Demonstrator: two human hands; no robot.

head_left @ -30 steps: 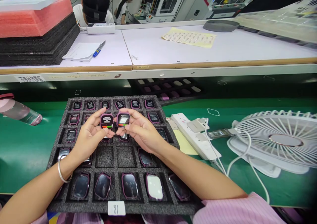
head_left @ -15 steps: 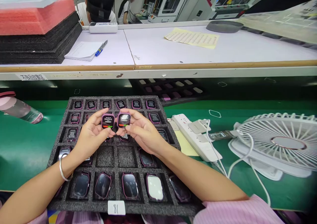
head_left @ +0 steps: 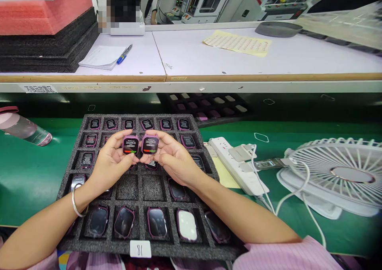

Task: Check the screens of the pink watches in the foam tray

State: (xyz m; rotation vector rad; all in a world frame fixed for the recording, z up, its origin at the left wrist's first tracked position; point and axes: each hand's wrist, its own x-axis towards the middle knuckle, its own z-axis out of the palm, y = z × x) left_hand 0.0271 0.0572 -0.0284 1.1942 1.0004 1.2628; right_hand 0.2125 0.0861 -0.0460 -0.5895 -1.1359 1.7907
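Two purple-cased smartwatches without straps are held up side by side over a black foam tray point(head_left: 140, 238). My left hand point(head_left: 112, 158) is closed on the left smartwatch point(head_left: 130, 144), its thumb at the lower edge. In my right hand point(head_left: 176, 158) is the right smartwatch point(head_left: 150, 145), gripped from behind and at the side. Both screens are lit with small text and a red and green bar. Below them, tray cells hold several more watches; the upper rows show lit text, the bottom row has dark screens point(head_left: 156, 222) and one whitish face point(head_left: 187, 225). Two bare cells lie under my hands.
A white power strip point(head_left: 235, 166) with plugs and cables lies right of the tray, beside a white fan point(head_left: 337, 174). At left lies a clear bottle point(head_left: 30, 131). A shelf point(head_left: 185, 59) behind carries foam blocks point(head_left: 47, 19), a notepad point(head_left: 103, 57) and a pen point(head_left: 124, 54). People sit beyond.
My right thumb has moved down off the face of the right smartwatch, so its screen shows more fully. Both watches stay in hand. The camera view has shifted slightly.
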